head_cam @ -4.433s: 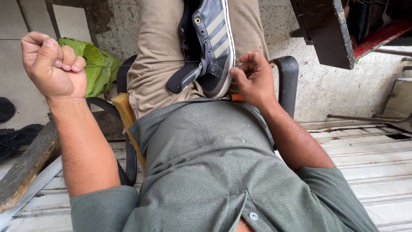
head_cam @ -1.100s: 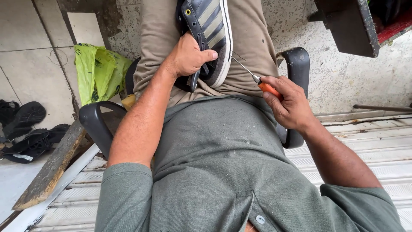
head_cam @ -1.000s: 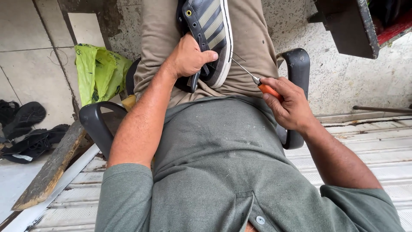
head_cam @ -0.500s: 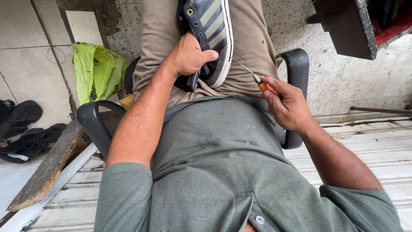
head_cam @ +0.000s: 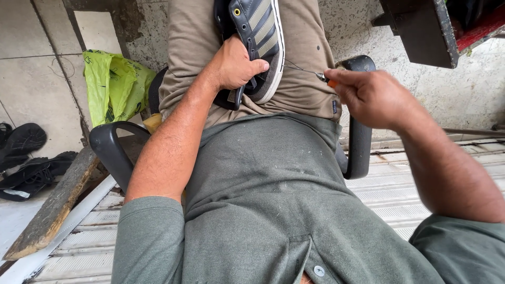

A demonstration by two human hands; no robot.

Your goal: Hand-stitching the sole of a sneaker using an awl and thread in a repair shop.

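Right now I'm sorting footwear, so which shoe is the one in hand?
The dark striped sneaker on the lap, gripped by the left hand; the black sandals lie untouched on the floor, far left.

The person wears a grey-green shirt (head_cam: 273,210) of soft, faintly speckled cloth, dotted here and there with pale dust or lint. Its short sleeves end in a stitched hem above each elbow, and both forearms are bare below them. A placket runs down the front near the lower edge of the view, with one small pale button (head_cam: 318,271) sewn on it. The shirt hangs loose over the waist of khaki-beige trousers (head_cam: 194,42), whose cloth shows a few dark specks and a small dark tag at the side seam. No watch, ring or glove shows on the left hand (head_cam: 236,66) or the right hand (head_cam: 371,94).
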